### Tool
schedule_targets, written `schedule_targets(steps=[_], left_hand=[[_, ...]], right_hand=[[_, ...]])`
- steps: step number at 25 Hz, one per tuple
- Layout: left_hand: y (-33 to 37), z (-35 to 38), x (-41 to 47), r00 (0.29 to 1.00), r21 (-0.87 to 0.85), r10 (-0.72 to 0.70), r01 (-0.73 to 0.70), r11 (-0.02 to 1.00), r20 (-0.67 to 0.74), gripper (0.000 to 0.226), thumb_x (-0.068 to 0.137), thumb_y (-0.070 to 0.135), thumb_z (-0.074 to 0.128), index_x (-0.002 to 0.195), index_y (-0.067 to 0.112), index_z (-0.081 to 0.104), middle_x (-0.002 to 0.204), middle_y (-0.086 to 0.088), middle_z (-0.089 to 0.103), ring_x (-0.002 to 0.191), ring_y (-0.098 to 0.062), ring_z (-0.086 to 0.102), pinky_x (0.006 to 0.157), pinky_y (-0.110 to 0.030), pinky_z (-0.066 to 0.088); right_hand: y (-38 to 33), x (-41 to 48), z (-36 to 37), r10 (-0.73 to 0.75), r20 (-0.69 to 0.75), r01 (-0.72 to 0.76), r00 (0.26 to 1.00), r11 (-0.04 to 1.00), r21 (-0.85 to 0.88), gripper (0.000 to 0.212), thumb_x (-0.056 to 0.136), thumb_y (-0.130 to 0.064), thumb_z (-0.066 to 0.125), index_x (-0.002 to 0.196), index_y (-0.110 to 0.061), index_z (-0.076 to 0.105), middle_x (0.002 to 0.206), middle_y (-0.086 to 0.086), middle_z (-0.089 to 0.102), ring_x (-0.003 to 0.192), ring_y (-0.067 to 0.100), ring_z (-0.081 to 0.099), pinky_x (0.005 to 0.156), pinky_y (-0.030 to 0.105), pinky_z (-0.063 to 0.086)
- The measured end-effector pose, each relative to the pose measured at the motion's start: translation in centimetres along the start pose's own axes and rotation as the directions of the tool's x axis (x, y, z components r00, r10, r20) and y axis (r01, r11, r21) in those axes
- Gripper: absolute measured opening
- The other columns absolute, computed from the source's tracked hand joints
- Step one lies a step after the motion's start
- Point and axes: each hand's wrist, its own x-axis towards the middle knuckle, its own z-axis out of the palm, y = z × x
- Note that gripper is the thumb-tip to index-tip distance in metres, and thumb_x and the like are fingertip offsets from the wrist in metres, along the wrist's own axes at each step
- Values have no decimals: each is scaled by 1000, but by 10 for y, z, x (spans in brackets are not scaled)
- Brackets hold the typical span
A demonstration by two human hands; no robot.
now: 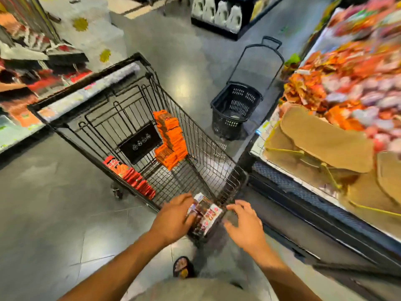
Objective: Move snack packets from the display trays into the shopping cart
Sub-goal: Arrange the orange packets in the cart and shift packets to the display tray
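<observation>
Red snack packets (130, 178) line the black wire shopping cart (235, 183) on its left, orange packets (171, 137) stand further right, the left hand (173, 220) clasps a dark-and-white packet bundle (205, 216) at the near corner, and the right hand (245, 224) hovers just beside it, fingers spread.

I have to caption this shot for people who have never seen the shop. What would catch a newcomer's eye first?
Probably the black wire shopping cart in the middle, with a tall orange packet stack inside and red packets along its left side. At its near end, the left hand holds a bundle of snack packets while the right hand hovers open beside it. To the right, the display trays are a blurred heap of orange and pink.
</observation>
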Motion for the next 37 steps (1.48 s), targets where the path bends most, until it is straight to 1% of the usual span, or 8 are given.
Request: schedule_targets(steps=[7, 11, 15, 20, 25, 29, 33, 37], left_hand=[[129, 42, 13, 957, -3, 288, -288, 958, 33, 39, 98, 42, 53, 134, 29, 58, 150, 3, 48, 136, -20, 48, 113, -41, 42], [235, 83, -7, 906, -25, 412, -412, 911, 99, 50, 95, 51, 40, 135, 26, 59, 152, 1, 47, 139, -20, 45, 112, -40, 43], [338, 132, -26, 835, -21, 536, -538, 843, 121, 51, 93, 55, 38, 133, 29, 59, 150, 4, 48, 138, -19, 46, 110, -39, 45], [456, 174, -28, 718, -49, 682, -683, 729, 142, 44, 95, 52, 45, 133, 32, 57, 151, 5, 47, 140, -18, 45, 108, -41, 47], [554, 195, -4, 596, -22, 792, -797, 603, 131, 41, 99, 46, 50, 136, 30, 56, 152, 4, 45, 141, -19, 43, 109, -43, 46], [613, 211, 43, 515, 48, 853, -857, 512, 83, 44, 99, 47, 48, 139, 28, 53, 153, 0, 44, 145, -22, 40, 114, -43, 42], [662, 218, 104, 473, 86, 880, -879, 469, 42, 49, 99, 44, 52, 145, 29, 46, 156, 0, 42, 146, -25, 40, 114, -46, 41], [699, 225, 157, 506, 143, 862, -855, 498, 21, 48, 98, 49, 46, 143, 31, 49, 154, 1, 45, 147, -25, 39, 118, -50, 37]], right_hand=[[108, -116, -37, 165, -230, -120, 959, 973, 199, 48, 80, -53, 59, 127, -41, 57, 145, -14, 37, 136, 13, 40, 110, 40, 36], [182, -191, -59, 259, -320, -176, 912, 948, 267, 49, 79, -55, 59, 126, -42, 57, 143, -19, 36, 134, 8, 40, 110, 40, 35], [260, -269, -79, 370, -414, -228, 831, 907, 353, 54, 72, -61, 50, 121, -41, 60, 138, -20, 41, 130, 5, 45, 109, 36, 40], [338, -342, -112, 480, -478, -283, 736, 859, 427, 38, 80, -44, 64, 118, -40, 62, 128, -29, 40, 126, 0, 47, 97, 24, 35], [403, -366, -156, 542, -538, -294, 646, 826, 480, 45, 74, -54, 54, 114, -36, 65, 124, -24, 44, 126, 5, 49, 108, 26, 37], [453, -357, -205, 552, -592, -312, 587, 830, 463, 51, 71, -59, 50, 115, -38, 65, 131, -19, 48, 126, 9, 50, 109, 37, 40], [501, -335, -263, 512, -623, -300, 592, 857, 419, 47, 75, -58, 53, 116, -38, 65, 131, -22, 46, 125, 3, 48, 104, 37, 46], [541, -300, -324, 446, -645, -252, 621, 892, 374, 33, 84, -39, 66, 117, -35, 65, 131, -23, 48, 125, 0, 46, 109, 29, 40]])
